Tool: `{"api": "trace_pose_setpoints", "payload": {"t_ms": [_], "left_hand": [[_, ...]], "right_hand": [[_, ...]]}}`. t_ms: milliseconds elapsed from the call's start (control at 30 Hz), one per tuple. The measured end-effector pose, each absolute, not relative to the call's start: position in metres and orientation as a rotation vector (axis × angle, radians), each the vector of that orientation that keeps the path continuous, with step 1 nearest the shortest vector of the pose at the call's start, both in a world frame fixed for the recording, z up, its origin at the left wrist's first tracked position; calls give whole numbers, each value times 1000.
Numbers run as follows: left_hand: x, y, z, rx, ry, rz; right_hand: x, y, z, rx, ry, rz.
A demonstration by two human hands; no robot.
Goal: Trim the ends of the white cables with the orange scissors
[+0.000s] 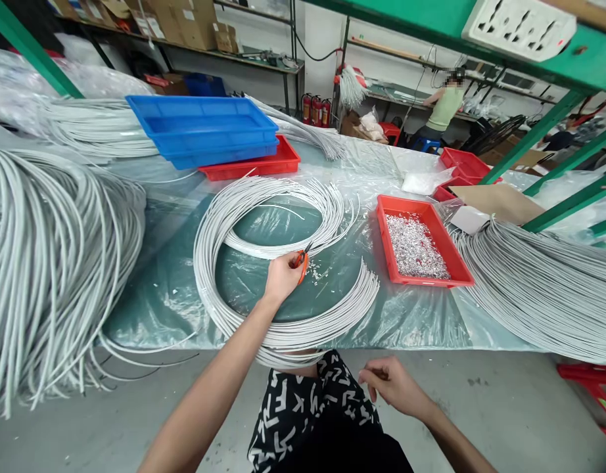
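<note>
My left hand (282,276) is closed around a pair of orange-handled snips (302,266), their dark tips pointing away from me. It hovers over a coil of white cables (209,243) that lies on the plastic-covered bench. Small white offcuts (317,272) are scattered beside the snips. The cut ends of the coil (365,289) fan out on its right side. Below the bench's front edge, above my lap, my right hand (394,387) has its fingers curled in. Whether anything sits inside them is hidden.
A red tray (386,253) of small shiny metal pieces stands right of the coil. Cable bundles hang off the bench at left (61,263) and right (544,282). Blue trays (204,125) rest on a red one behind. Green frame posts (554,141) slant down at right; a person (443,108) is far back.
</note>
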State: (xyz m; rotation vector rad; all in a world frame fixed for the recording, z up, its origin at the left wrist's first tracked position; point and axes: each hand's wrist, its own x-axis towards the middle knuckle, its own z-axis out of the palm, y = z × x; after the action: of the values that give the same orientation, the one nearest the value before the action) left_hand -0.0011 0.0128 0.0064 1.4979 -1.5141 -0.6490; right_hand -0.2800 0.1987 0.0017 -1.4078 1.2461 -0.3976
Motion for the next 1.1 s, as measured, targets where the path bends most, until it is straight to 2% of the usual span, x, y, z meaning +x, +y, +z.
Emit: {"api": "trace_pose_setpoints", "payload": {"t_ms": [167, 300, 467, 767, 933, 1100], "left_hand": [[-1, 13, 5, 1506, -1524, -653], [1, 13, 3, 1510, -1546, -653], [1, 12, 3, 1494, -1559, -644], [0, 13, 5, 1477, -1538, -692], [1, 10, 2, 1433, -1513, -723], [5, 15, 11, 1312, -1579, -812]], "right_hand": [[-294, 141, 33, -1888, 1623, -706], [-304, 100, 25, -1970, 1850, -649], [-305, 93, 18, -1951, 1869, -636], [-291, 104, 32, -1460, 1376, -1101], [-257, 73, 48, -1416, 1101, -1030], [-218, 26, 44, -1358, 930, -911]]}}
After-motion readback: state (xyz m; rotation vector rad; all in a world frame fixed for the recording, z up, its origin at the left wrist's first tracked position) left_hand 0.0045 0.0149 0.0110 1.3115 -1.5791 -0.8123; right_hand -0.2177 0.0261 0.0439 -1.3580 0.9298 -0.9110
